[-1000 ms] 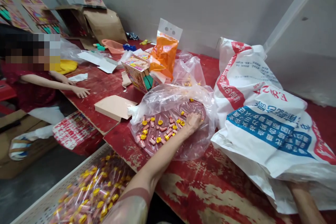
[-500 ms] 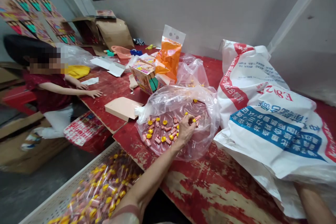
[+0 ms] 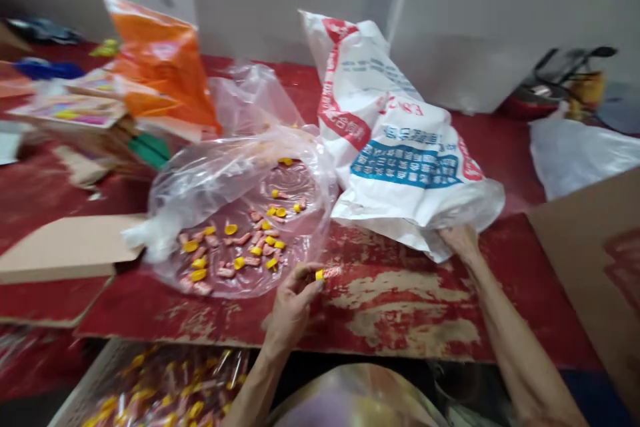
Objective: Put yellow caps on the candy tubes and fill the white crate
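Near the table's front edge, my left hand (image 3: pixel 295 293) pinches a small pink patterned piece with a yellow cap (image 3: pixel 329 273) between thumb and fingers. Beside it lies a clear plastic bag (image 3: pixel 300 240) with several more yellow-capped pink pieces on it. My right hand (image 3: pixel 461 240) is at the open mouth of a large white sack (image 3: pixel 395 203) with red and blue print; its fingers are partly hidden by the sack, and what they hold does not show.
An orange bag (image 3: pixel 160 73) stands behind printed boxes at the left. A flat cardboard piece (image 3: pixel 65 243) lies front left. Below the table, a crate (image 3: pixel 87 373) holds many capped pieces. Cardboard (image 3: pixel 590 247) rises at the right, near a white plastic bag (image 3: pixel 580 153).
The view has swung right, and the other person is out of frame. My left hand has come off the clear bag towards the table edge with a capped piece. My right hand now shows at the sack mouth.
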Demonstrator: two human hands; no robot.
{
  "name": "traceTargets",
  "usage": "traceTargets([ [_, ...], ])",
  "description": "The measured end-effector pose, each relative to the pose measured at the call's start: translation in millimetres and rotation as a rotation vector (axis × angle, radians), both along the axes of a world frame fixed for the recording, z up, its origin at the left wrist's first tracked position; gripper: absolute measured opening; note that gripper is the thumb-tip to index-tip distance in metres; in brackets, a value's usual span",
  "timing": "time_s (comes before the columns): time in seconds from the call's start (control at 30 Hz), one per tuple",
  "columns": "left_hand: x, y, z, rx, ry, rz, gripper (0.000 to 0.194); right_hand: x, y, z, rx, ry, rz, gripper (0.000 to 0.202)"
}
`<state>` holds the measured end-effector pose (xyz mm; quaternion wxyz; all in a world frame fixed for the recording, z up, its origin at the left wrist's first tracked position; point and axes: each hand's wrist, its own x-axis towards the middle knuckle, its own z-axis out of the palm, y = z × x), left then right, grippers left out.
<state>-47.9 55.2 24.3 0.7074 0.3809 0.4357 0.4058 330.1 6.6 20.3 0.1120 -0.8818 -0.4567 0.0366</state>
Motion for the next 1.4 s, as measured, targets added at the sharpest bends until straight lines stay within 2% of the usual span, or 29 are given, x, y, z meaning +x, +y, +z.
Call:
traceTargets([
  [0.1,24,-13,-5.9,-0.032,-0.034,-0.109,0.031,-12,-43,-0.7,0.082,0.14,-0.1,0.031],
  [0.2,49,-27,-9.4,-0.078,-0.077,-0.193,0.031,-47,-73,-3.5,0.36,0.544,-0.065,0.031],
  [0.3,67,-40,-11.6,-0.097,-0.113,-0.208,0.033,-92,-85,-6.4,0.579,1.012,-0.008,0.037],
  [0.43,72,-49,-12.5,-0.112,-0.111,-0.162,0.032,-138,-78,-4.5,0.548,1.14,0.082,0.035],
  [0.6,62,-54,-10.2,-0.116,-0.124,-0.064,0.03,-163,-61,9.9,0.414,1.047,0.292,0.023],
  [0.7,59,-58,-7.9,-0.102,-0.091,-0.065,0.028,-171,-58,15.4,0.359,0.894,0.43,0.019],
  [0.83,58,-64,-10.1,-0.049,-0.035,-0.114,0.029,-179,-57,6.6,0.294,0.596,0.558,0.021],
  [0.97,58,-65,-18.2,0.031,0.01,-0.15,0.026,-178,-53,-5.8,0.259,0.473,0.646,0.021],
  [1.07,55,-60,-21.2,0.156,0.109,-0.3,0.031,-165,-47,-4.1,0.092,0.374,0.737,0.022],
  [1.1,53,-58,-21.6,0.232,0.167,-0.31,0.034,-160,-45,-1.9,0.013,0.294,0.761,0.022],
  [1.2,45,-50,-24.9,0.416,0.334,-0.179,0.038,-146,-37,4.4,-0.208,0.038,0.833,0.019],
  [1.27,38,-44,-29.9,0.404,0.361,-0.102,0.039,-143,-33,6.2,-0.306,-0.019,0.881,0.018],
  [1.4,31,-39,-38.7,0.207,0.233,-0.067,0.033,-148,-28,4.3,-0.366,0.038,0.895,0.021],
])
